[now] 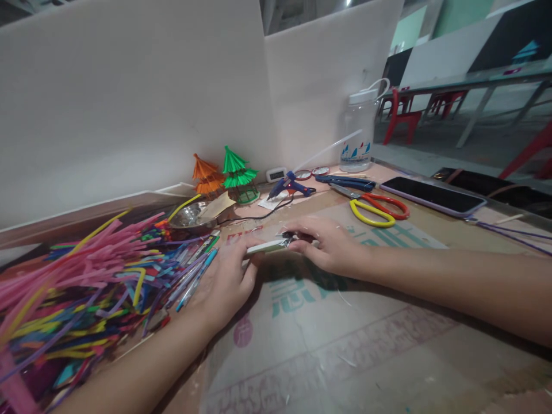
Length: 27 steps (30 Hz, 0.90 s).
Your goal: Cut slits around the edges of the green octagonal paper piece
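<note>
My left hand [230,276] and my right hand [328,244] meet over a sheet of cardboard [328,339]. Both pinch a thin pale stick-like bundle [269,246] lying level between them. The left fingers grip its left end, the right fingers close on its right end, where something dark shows. Just left of my left hand lies a big heap of coloured pipe cleaners and straws [86,282].
Behind the hands are a metal bowl [194,215], an orange paper pagoda [207,175] and a green one [237,172], a blue glue gun [291,185], yellow-and-red scissors [373,207], a phone [433,195] and a clear plastic jar [360,135]. White partition boards stand behind.
</note>
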Each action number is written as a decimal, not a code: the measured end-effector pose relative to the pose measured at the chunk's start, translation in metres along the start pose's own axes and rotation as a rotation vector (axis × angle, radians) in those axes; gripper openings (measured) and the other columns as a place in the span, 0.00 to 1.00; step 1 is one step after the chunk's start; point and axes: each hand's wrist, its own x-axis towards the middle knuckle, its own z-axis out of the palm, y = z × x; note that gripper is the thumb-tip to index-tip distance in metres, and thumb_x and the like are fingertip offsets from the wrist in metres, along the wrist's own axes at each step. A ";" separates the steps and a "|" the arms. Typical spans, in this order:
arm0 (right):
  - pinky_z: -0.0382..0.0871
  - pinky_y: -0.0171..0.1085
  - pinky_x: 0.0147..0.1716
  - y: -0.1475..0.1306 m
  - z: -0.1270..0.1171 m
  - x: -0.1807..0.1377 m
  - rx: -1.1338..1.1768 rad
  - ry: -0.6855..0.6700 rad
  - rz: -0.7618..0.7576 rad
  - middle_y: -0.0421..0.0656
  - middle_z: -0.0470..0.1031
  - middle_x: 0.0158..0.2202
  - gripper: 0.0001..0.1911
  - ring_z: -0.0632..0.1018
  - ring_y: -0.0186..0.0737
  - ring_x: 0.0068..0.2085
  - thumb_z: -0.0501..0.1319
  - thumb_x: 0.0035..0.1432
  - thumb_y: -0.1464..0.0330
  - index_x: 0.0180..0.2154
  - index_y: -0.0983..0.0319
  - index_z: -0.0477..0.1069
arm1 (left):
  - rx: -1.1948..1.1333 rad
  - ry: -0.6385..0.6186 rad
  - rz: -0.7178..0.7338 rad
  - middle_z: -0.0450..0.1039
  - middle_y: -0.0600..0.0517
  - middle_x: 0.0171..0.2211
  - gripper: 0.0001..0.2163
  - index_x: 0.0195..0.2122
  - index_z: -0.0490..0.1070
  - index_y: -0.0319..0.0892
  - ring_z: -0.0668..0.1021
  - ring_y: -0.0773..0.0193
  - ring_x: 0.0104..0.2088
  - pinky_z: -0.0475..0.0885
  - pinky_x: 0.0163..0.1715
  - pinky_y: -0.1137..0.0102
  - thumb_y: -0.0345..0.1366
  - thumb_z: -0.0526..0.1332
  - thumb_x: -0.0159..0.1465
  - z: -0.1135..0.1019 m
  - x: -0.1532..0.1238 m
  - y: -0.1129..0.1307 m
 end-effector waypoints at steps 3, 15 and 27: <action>0.72 0.40 0.38 -0.001 -0.001 0.000 -0.019 -0.004 -0.036 0.47 0.82 0.40 0.13 0.79 0.42 0.39 0.60 0.66 0.65 0.49 0.62 0.76 | -0.017 0.006 0.016 0.77 0.48 0.46 0.10 0.50 0.70 0.47 0.78 0.56 0.49 0.71 0.51 0.61 0.37 0.54 0.70 0.000 0.001 0.000; 0.72 0.41 0.39 -0.002 -0.002 0.000 -0.042 -0.039 -0.096 0.48 0.82 0.40 0.13 0.80 0.44 0.40 0.57 0.68 0.64 0.47 0.63 0.77 | 0.009 -0.042 0.031 0.77 0.51 0.48 0.12 0.52 0.69 0.50 0.77 0.56 0.48 0.70 0.52 0.60 0.33 0.56 0.68 -0.002 -0.001 -0.001; 0.71 0.40 0.40 0.000 0.000 -0.001 0.015 -0.018 -0.086 0.47 0.82 0.39 0.13 0.80 0.43 0.40 0.56 0.69 0.64 0.45 0.61 0.78 | 0.010 -0.074 0.014 0.78 0.53 0.46 0.12 0.52 0.70 0.51 0.79 0.58 0.47 0.71 0.52 0.62 0.34 0.55 0.68 -0.003 -0.002 0.000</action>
